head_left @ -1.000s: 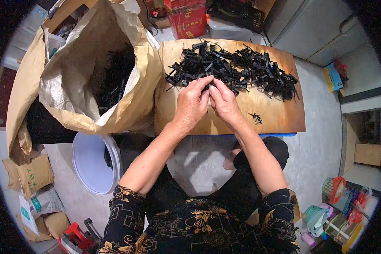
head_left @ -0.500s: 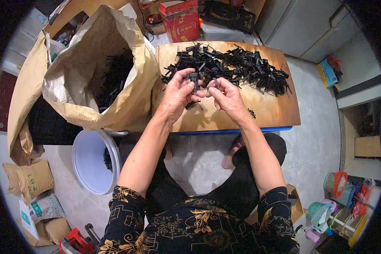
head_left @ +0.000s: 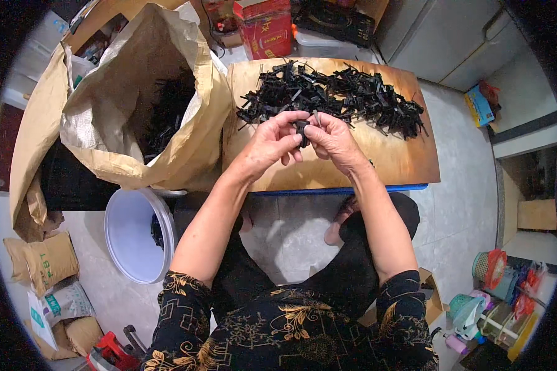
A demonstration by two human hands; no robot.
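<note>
Left hand (head_left: 272,141) grips a black part (head_left: 302,132) above the desk (head_left: 402,164); right hand (head_left: 331,143) pinches a thin piece (head_left: 316,116) beside it. A black pile (head_left: 303,89) lies beyond the hands. Steady left-hand support (fingertips only) should aid control.

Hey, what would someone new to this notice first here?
Probably the long heap of black parts along the far side of the wooden board; just nearer, the left hand and right hand meet at a small dark piece. Left of the board gapes a big tan sack, with a white bucket nearer the person.
</note>
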